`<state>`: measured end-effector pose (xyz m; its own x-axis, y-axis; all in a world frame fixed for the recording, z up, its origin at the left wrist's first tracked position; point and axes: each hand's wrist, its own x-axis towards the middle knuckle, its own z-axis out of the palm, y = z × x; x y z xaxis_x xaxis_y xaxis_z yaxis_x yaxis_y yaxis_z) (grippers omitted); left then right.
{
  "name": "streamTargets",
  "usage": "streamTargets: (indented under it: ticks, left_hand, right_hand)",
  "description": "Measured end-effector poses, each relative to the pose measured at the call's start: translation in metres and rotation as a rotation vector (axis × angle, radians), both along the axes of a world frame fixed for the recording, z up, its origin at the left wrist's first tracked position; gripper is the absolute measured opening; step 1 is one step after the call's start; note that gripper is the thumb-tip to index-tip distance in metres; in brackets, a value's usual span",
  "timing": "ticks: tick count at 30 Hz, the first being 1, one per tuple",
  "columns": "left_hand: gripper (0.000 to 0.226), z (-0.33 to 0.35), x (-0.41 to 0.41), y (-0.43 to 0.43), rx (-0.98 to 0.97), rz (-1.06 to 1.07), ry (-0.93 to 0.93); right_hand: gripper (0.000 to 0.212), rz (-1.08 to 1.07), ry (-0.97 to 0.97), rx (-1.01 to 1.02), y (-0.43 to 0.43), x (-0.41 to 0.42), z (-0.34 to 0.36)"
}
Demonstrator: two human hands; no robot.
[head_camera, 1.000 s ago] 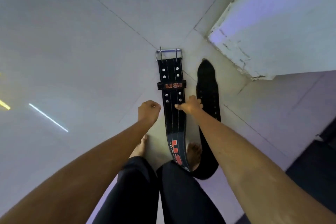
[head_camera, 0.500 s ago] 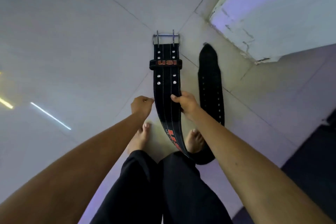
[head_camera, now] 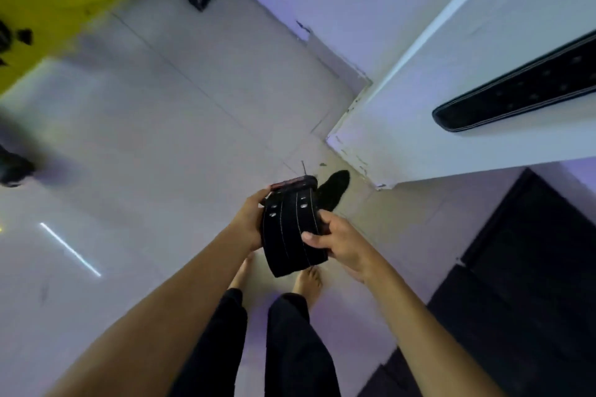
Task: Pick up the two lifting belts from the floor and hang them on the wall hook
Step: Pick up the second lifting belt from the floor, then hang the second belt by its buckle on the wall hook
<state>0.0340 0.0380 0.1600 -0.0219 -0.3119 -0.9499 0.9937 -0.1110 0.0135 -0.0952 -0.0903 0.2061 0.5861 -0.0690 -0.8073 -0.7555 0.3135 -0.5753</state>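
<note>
Right now both hands are clamped on one belt: the left hand (head_camera: pixel 250 222) wraps its far edge from the left, and the right hand (head_camera: pixel 335 243) pinches the near edge, thumb on top and fingers curled underneath. The stitched belt (head_camera: pixel 292 232) sits between them, raised above the floor, its studs facing up and its buckle end just beyond the fingers, pointing away from the person. How much of its length is gathered in the grip and how much hangs free below the hands cannot be told, and that is the first risk: a loose tail could swing down against the bare feet directly beneath or drag on the tiles, and a stiff strap held only at its edges may twist out of a light pinch. Just past the right hand's fingertips, the second belt (head_camera: pixel 333 192) lies on the floor (head_camera: pixel 193 145), only its dark rounded tip showing; most of it is hidden behind the hands. Since both hands are taken, picking it up likely means freeing one, and the held belt could sag or slip at that moment. Farther out, up and to the right of the hands, another dark belt (head_camera: pixel 516 90) rests against the white wall (head_camera: pixel 451 26); the hook itself is out of view, so reaching it may mean lifting blind toward that side, and the metal buckle might knock the wall.
</note>
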Motion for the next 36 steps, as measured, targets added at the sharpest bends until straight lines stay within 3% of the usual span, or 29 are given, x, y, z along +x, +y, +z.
streamTargets:
  ticks: [7, 11, 14, 15, 19, 25, 29, 33, 36]
  left_hand:
    - [0.041, 0.161, 0.025, -0.019, -0.101, -0.05, -0.238]
    - [0.063, 0.239, 0.034, -0.02, -0.103, -0.053, -0.287]
    - [0.041, 0.289, 0.029, -0.014, -0.075, -0.187, -0.415]
    - [0.034, 0.302, 0.026, -0.01, -0.065, -0.21, -0.463]
    - [0.027, 0.329, 0.006, 0.007, -0.093, -0.2, -0.603]
    - [0.03, 0.364, -0.029, 0.029, -0.078, -0.283, -0.8]
    - [0.043, 0.388, -0.036, 0.037, -0.149, -0.339, -0.963]
    - [0.047, 0.422, -0.04, 0.036, -0.265, -0.336, -1.114]
    - [0.037, 0.443, -0.048, 0.029, -0.327, -0.259, -1.198]
  right_hand:
    - [0.035, -0.029, -0.109, -0.047, -0.018, 0.002, 0.157]
    - [0.031, -0.01, -0.141, -0.094, -0.02, 0.001, 0.234]
    - [0.008, -0.069, -0.111, -0.041, -0.013, -0.011, 0.275]
    - [0.011, -0.09, -0.109, -0.029, -0.01, -0.015, 0.284]
    - [0.032, -0.157, -0.111, -0.103, 0.008, -0.024, 0.311]
    - [0.036, -0.367, -0.238, -0.218, 0.027, -0.007, 0.351]
    - [0.009, -0.38, -0.345, -0.388, 0.026, 0.004, 0.376]
    - [0.012, -0.473, -0.46, -0.408, 0.016, 0.008, 0.403]
    - [0.018, -0.58, -0.532, -0.356, 0.006, 0.008, 0.432]
